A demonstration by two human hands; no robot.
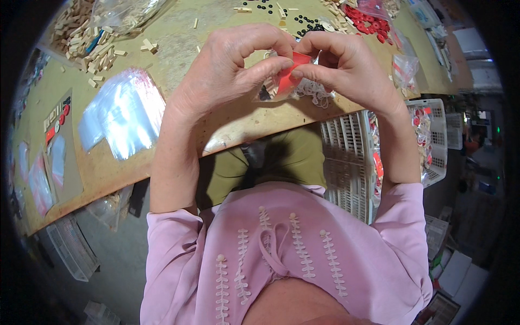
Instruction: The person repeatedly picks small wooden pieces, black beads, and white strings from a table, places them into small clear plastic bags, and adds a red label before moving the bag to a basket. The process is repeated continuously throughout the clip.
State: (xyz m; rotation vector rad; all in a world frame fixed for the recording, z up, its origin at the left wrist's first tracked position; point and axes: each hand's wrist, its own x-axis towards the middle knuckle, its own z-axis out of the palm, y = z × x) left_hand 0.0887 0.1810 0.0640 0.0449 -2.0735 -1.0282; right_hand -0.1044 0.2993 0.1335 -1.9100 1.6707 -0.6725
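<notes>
Over the table's near edge, both hands are pinched close together at a small clear plastic bag [280,94]. A folded red piece [287,81], perhaps card or cloth, shows between the fingertips at the bag's top. I cannot tell how much of it is inside. My left hand [230,65] has thumb and forefinger closed at the left of the red piece. My right hand [349,70] pinches from the right. Small dark and pale parts show through the plastic. White string [313,93] lies in loops under the right fingers.
Flat clear bags [127,116] lie fanned out on the left. Wooden pieces [95,51] heap up at the far left. Black beads [310,25] and red discs [368,24] lie at the back. White plastic crates [433,138] with filled bags stand by my right arm.
</notes>
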